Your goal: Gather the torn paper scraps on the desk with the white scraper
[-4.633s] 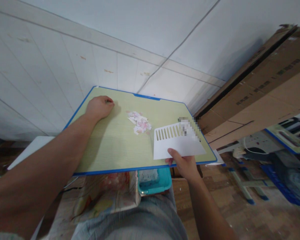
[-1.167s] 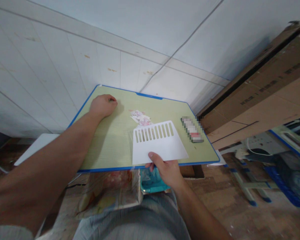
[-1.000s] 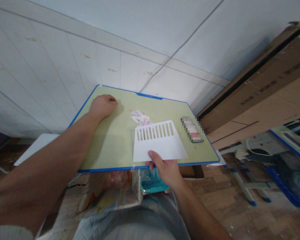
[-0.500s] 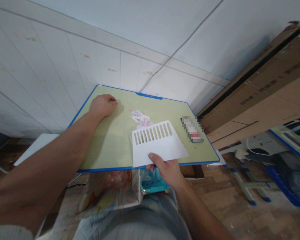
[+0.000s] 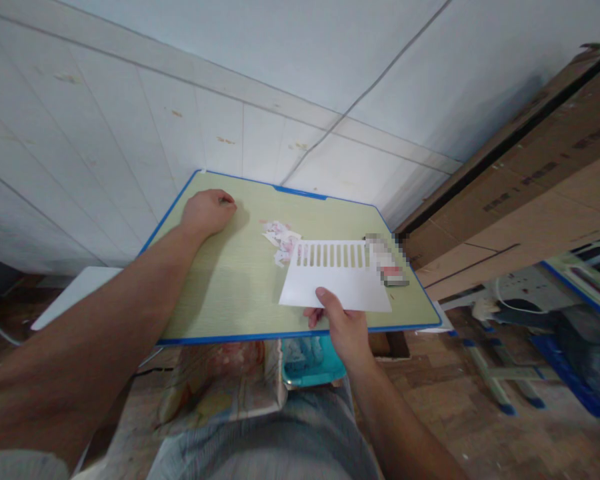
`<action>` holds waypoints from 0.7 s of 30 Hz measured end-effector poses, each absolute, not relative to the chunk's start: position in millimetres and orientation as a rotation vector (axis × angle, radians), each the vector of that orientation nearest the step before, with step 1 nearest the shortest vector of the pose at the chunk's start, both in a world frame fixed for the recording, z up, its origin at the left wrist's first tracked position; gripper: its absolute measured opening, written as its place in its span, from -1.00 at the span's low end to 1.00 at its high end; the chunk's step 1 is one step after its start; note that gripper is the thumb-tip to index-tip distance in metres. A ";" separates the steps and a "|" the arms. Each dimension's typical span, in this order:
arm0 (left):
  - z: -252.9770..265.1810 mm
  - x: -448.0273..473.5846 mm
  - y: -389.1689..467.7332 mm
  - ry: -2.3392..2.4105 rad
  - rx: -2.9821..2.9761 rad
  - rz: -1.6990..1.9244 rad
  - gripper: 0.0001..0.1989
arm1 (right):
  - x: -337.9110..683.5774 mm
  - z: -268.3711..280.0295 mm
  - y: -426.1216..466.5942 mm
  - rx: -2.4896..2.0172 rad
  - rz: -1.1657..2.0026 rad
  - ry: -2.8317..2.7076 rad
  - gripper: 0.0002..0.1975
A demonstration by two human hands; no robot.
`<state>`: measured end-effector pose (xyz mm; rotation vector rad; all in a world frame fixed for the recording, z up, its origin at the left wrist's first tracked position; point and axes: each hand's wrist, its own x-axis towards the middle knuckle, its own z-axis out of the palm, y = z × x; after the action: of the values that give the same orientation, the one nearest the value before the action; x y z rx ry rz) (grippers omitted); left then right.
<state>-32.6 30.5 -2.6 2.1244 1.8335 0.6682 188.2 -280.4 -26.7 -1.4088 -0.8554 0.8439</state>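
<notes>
My right hand (image 5: 343, 327) pinches the near edge of a flat white sheet (image 5: 335, 287) with a row of slots along its far side, thumb on top. It is held above the front of a pale green table (image 5: 220, 287) with a blue rim. Just past the sheet's far left corner lie torn paper scraps (image 5: 279, 240) with pink print; the sheet partly covers them. My left hand (image 5: 209, 212) rests closed at the table's far left. A small dark bit of something shows at its fingertips, too small to name.
A blurred-out flat object (image 5: 387, 260) lies at the table's right. Tall cardboard (image 5: 520, 193) leans on the right side. Below the front edge are a teal basket (image 5: 315, 373) and a patterned bag (image 5: 220, 380). A wall (image 5: 220, 127) with a grey cable stands behind.
My right hand has turned the slotted white sheet level and shifted it to the right, uncovering more of the paper scraps. The left hand stays nearly in place.
</notes>
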 end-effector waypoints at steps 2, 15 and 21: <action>-3.4 -32.9 30.6 1.821 2.125 0.679 -0.49 | 189.0 -30.5 -276.9 -1.395 0.778 -0.812 -0.50; 4.3 -29.3 16.6 1.839 2.098 0.621 -0.52 | 188.8 -37.4 -287.3 -1.526 0.832 -1.007 -0.43; 10.3 -27.6 6.4 1.795 2.102 0.619 -0.52 | 192.3 -23.1 -297.1 -1.581 0.910 -1.067 -0.47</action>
<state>-27.6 6.4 10.3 2.1018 1.7947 0.6193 192.3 -297.1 -23.1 -1.5808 -1.0675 0.9103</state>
